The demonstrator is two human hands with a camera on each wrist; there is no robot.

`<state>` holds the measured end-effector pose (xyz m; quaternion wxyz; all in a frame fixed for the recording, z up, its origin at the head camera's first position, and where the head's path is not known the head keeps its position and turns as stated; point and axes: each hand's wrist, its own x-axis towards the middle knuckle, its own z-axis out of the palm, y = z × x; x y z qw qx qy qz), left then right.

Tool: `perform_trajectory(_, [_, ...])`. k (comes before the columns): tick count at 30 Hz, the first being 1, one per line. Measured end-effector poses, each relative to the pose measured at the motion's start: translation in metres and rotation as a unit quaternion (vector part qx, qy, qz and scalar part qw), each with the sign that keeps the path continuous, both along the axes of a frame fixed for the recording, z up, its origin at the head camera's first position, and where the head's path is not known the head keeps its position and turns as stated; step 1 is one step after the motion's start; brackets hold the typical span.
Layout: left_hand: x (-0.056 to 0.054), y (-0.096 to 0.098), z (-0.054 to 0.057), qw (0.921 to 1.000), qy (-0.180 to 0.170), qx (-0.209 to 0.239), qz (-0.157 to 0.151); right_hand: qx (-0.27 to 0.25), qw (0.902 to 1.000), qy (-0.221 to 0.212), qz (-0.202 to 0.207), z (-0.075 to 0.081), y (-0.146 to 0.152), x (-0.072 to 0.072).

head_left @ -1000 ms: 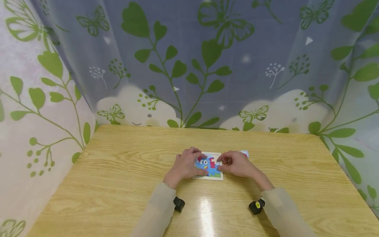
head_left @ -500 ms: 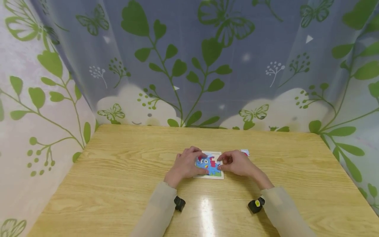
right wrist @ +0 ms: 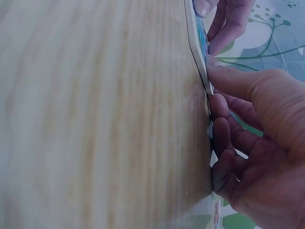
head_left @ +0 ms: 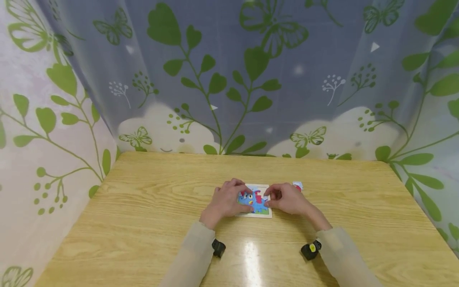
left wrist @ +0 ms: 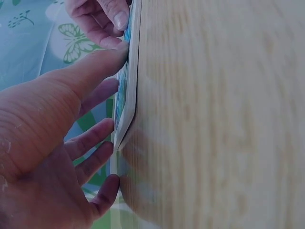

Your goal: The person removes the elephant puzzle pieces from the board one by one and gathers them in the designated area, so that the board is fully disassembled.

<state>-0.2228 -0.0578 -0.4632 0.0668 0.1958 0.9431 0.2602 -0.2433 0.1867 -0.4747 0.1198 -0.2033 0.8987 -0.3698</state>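
Note:
A small jigsaw puzzle (head_left: 263, 211) in a pale frame lies flat on the table, showing a blue cartoon creature with a red part. My left hand (head_left: 226, 201) rests over its left side, thumb and fingers extended onto the picture; the left wrist view shows this thumb (left wrist: 95, 69) touching the surface. At the right edge, my right hand (head_left: 287, 198) pinches a small light-blue puzzle piece (head_left: 266, 198) between thumb and index finger, its outline largely hidden. In the right wrist view, the right thumb (right wrist: 233, 81) touches the puzzle and the other fingers curl beside the frame.
Another puzzle piece (head_left: 297, 185), white and red, lies just behind the right hand. The wooden table (head_left: 150, 223) reaches back to a patterned curtain (head_left: 229, 79), with printed cloth on both sides. Black wrist cameras (head_left: 310, 250) sit at both sleeves.
Both hands stay almost in place at the puzzle. The right hand keeps its pinch at the right edge, with only slight shifts in the view.

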Motion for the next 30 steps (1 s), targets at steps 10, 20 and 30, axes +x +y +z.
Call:
perform_trajectory(10, [0.0, 0.0004, 0.0004, 0.9997, 0.008, -0.023, -0.008, 0.001, 1.0, 0.005, 0.001, -0.0015, -0.0014, -0.0026])
perform_trajectory(20, [-0.0002, 0.0012, 0.0012, 0.9995, 0.011, -0.028, -0.006, -0.007, 1.0, -0.004, 0.001, 0.0005, -0.0023, -0.0006])
perform_trajectory(30, [-0.0003, 0.0013, 0.001, 0.9998, 0.003, -0.02, -0.001, -0.019, 0.9998, -0.006, -0.003, 0.0029, -0.004, 0.0012])
